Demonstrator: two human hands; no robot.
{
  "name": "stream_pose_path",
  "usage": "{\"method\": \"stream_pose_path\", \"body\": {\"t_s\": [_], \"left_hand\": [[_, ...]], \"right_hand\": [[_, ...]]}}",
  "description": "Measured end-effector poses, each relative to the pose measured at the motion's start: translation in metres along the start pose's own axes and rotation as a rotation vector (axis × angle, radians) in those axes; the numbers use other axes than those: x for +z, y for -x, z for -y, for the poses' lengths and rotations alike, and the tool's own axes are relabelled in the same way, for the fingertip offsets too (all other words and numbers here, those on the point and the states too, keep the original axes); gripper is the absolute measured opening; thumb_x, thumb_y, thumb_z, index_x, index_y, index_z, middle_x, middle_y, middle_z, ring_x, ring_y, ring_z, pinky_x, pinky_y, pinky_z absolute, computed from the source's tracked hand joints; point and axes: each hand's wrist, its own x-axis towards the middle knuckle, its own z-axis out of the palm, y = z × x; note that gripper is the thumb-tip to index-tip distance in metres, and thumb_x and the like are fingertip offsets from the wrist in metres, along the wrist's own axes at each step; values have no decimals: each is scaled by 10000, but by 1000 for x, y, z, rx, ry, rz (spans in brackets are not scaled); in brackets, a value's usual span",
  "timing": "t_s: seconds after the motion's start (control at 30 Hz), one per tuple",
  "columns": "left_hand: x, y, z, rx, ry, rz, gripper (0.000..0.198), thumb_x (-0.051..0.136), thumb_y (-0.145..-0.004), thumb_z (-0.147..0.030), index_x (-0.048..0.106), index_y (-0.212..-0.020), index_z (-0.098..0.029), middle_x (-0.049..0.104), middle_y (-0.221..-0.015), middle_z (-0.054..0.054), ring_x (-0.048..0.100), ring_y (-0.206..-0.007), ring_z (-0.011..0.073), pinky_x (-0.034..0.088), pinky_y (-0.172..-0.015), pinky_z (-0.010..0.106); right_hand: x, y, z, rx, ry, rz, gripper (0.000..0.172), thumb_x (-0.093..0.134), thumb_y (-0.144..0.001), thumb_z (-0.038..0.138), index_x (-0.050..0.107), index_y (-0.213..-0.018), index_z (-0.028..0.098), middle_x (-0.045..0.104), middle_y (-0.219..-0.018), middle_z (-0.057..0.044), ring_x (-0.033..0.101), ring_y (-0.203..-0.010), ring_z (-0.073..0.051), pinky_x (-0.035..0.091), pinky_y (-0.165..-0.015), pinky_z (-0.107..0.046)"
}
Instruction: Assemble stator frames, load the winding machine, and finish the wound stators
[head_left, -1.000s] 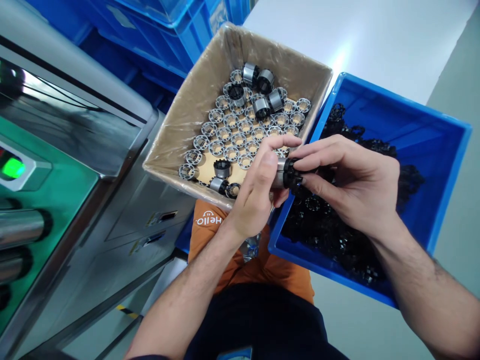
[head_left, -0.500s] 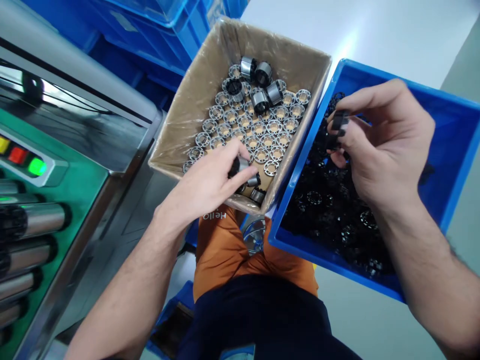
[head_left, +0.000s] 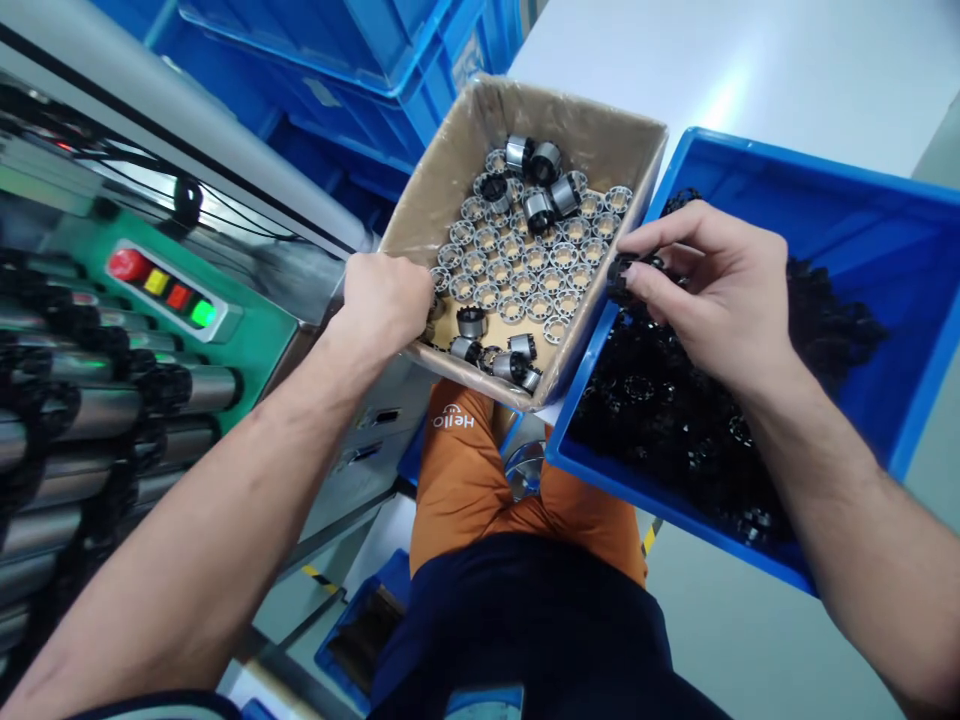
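My left hand [head_left: 391, 303] is closed over the left front edge of the cardboard box [head_left: 420, 205], its fingers wrapped on the rim. Inside the box, silver slotted rings [head_left: 517, 270] stand in rows. Several silver cylinders with black ends [head_left: 538, 210] lie on them at the back, and more cylinders [head_left: 510, 366] lie along the front. Over the left side of the blue bin [head_left: 825, 165], my right hand [head_left: 720, 290] pinches a black plastic ring piece [head_left: 619, 278] between thumb and fingers. Black plastic pieces [head_left: 675, 420] are heaped in the bin below it.
At the left is a green machine panel [head_left: 262, 350] with a red knob and lit buttons [head_left: 178, 297]. Rows of silver cylinders [head_left: 109, 410] lie beside it. Stacked blue crates [head_left: 337, 60] stand behind the box, and a white table [head_left: 637, 60] extends at the back right.
My left hand has left the cylinders inside the box and moved left to its edge. My right hand, still pinching the black piece, has shifted left and lower. The camera view has turned leftward.
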Motion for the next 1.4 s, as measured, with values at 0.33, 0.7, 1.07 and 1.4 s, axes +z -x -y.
{"method": "stream_pose_path", "body": {"t_s": [0.33, 0.7, 1.07, 1.4], "left_hand": [[-10, 30, 17, 46, 369, -207, 298, 853, -920, -538, 866, -904, -241, 857, -1071, 199, 832, -1198, 533, 636, -1103, 768], [-11, 41, -69, 483, 2118, -127, 290, 812, -1021, -452, 762, -1222, -249, 819, -1586, 138, 846, -1389, 333, 742, -778, 342], [7, 60, -133, 591, 2242, -69, 543, 509, -1207, -847, 660, -1214, -325, 625, -842, -1, 611, -580, 166, 452, -450, 293], [15, 70, -127, 741, 2145, 17, 608, 563, -1193, -784, 593, -1671, -410, 774, -949, 13, 705, -666, 215, 535, -556, 349]], "right_hand": [[7, 2, -3, 19, -162, -19, 228, 1082, -954, 369, 929, -1115, 314, 876, -1001, -1, 778, -674, -161, 511, -419, -272], [16, 6, 6, 34, -222, 2, 263, 1057, -976, 462, 931, -1156, 318, 890, -1116, -1, 641, -600, -106, 543, -443, -275], [19, 16, 22, -13, -30, -18, 163, 971, -1041, 273, 951, -1190, 336, 877, -1095, -21, 819, -896, -207, 757, -808, -384], [36, 28, 35, -25, 47, -102, 189, 876, -1061, 153, 906, -1138, 322, 816, -988, 24, 758, -796, -147, 644, -637, -303]]}}
